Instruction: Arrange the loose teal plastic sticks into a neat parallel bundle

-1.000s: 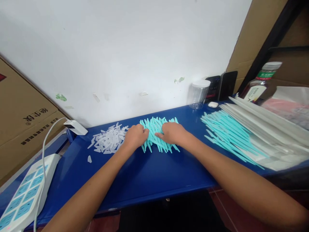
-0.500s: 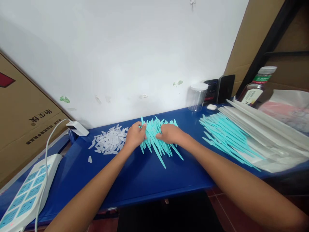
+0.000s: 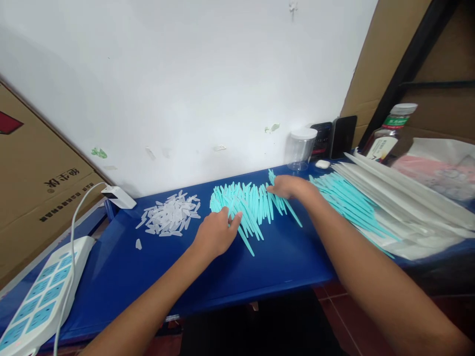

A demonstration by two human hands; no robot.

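Note:
A pile of thin, tapered turquoise sticks point(image 3: 256, 202) lies in the middle of the blue table, spread in a row. At its front left edge, my left hand point(image 3: 217, 230) rests against the sticks, thumb apart from the bent fingers and nothing gripped. Around some sticks at the pile's right end, my right hand point(image 3: 287, 188) is closed, their tips showing above and below it; its fingertips are partly hidden. To the left lies a heap of small translucent white pieces point(image 3: 170, 215), with one loose piece point(image 3: 138, 244) in front of it.
More turquoise sticks point(image 3: 347, 200) lie at the right beside white plastic sleeves point(image 3: 411, 198). Along the back stand a clear jar point(image 3: 301, 151), a phone point(image 3: 343, 137) and a bottle point(image 3: 386, 136). A power strip point(image 3: 46, 291) with a white cable occupies the left. A white wall closes off the back.
My right hand has moved right, to the pile's end. My left hand has come toward me and slightly right. The sticks are now spread wider to the right.

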